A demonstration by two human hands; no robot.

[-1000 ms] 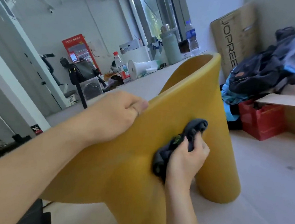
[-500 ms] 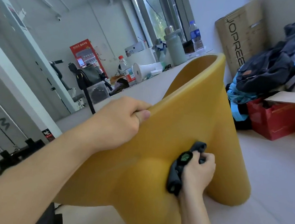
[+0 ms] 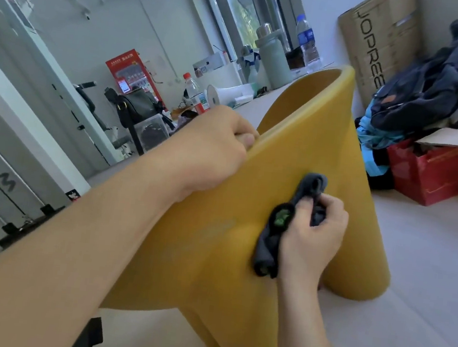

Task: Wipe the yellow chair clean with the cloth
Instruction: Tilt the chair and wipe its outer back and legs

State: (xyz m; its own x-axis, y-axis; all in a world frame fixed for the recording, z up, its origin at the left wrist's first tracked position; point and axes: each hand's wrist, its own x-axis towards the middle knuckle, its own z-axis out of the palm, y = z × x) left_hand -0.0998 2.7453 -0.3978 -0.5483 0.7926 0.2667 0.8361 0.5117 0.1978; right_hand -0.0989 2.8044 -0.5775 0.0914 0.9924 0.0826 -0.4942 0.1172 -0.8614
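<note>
Two-handed work here, taking it from the left. Gripping the upper rim of the yellow chair [image 3: 207,256] with the left hand [image 3: 210,148], fingers curled over the edge and thumb pressed beside them, steadying the shell. Moving right: pinning the dark cloth [image 3: 269,243] against the chair's outer wall with the right hand [image 3: 312,237], fingers bunched round the wad, just below and to the right of the bracing hand. Lying between palm and plastic, touching the wall about midway between the rim above and the floor [image 3: 424,281] below, with a green patch showing on the fold nearest the thumb. Running long from the near lower left up to the far rim at the upper right, and so offering the cloth its longest stroke along that line. Judging the right hand the one placed for it, sitting on the wall with bare yellow above it toward the far rim and below it toward the thick leg [image 3: 360,262] standing on the floor just to its right. Counting out the left hand, busy holding the rim. Ignoring, well apart at the far right, a red box [image 3: 427,173] and a dark backpack [image 3: 419,98].
</note>
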